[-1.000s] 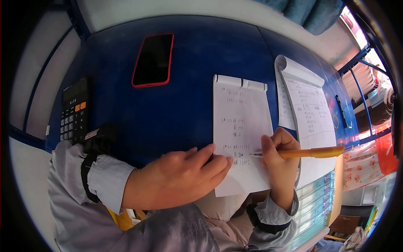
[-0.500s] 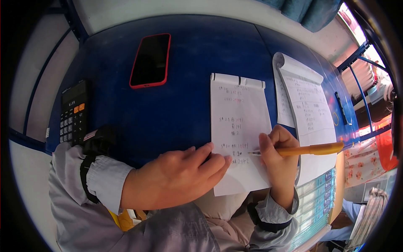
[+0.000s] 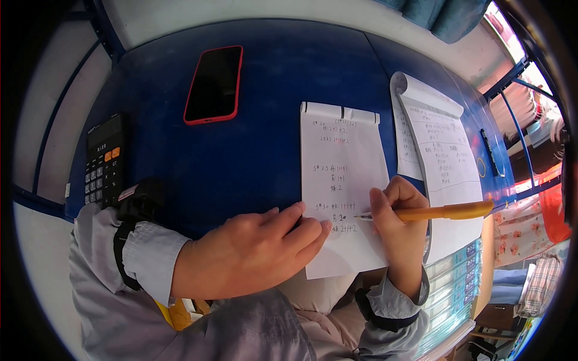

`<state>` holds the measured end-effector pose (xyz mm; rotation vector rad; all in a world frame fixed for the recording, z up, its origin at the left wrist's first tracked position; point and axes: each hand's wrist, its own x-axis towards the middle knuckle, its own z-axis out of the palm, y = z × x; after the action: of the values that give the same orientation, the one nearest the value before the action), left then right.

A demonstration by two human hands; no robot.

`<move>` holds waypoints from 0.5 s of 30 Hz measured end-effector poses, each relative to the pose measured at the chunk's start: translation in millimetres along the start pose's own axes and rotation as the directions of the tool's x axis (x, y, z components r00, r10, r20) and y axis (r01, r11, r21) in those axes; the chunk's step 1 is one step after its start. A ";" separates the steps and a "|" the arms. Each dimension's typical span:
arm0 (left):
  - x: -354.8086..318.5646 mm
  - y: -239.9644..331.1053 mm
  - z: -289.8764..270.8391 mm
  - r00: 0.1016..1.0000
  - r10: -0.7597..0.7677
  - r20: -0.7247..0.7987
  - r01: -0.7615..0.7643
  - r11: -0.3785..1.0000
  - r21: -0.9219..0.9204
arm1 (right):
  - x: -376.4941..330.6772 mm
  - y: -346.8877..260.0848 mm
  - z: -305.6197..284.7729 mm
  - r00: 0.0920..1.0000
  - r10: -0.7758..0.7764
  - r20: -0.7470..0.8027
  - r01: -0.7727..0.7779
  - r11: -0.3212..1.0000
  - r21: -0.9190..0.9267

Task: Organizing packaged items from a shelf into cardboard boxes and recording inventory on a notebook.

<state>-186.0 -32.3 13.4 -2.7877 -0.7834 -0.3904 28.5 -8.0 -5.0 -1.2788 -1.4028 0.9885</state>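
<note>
A white notepad [image 3: 343, 153] with handwritten lines lies on the blue table [image 3: 241, 162], its top pages folded back. My left hand [image 3: 256, 246] rests palm down across its left edge, fingers stretched out onto the paper. A yellow pen [image 3: 445, 213] is gripped between the thumb and fingers of my right hand [image 3: 400, 225], at the notepad's right side. Its thin tip points left and sits at or just above the page, beside the lower written lines. I cannot tell whether the tip touches the paper.
At the far left of centre lies a phone [image 3: 214, 84] in a red case. A black calculator [image 3: 103, 159] is by the left edge. Right of the notepad lie a second written pad [image 3: 445, 150], a black pen [image 3: 489, 153] and a rubber band [image 3: 481, 168].
The view has shifted slightly, so the table items appear a little higher. Both hands and the pen keep almost the same place on the page.
</note>
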 end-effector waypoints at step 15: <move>0.2 0.0 -0.5 1.000 -0.008 0.003 0.009 1.000 -0.011 | -0.1 1.0 1.3 1.000 -0.015 -0.006 0.015 1.000 -0.015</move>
<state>-185.9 -32.3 14.0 -2.7964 -0.7964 -0.3939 27.4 -7.9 -6.3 -1.2798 -1.4155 0.9642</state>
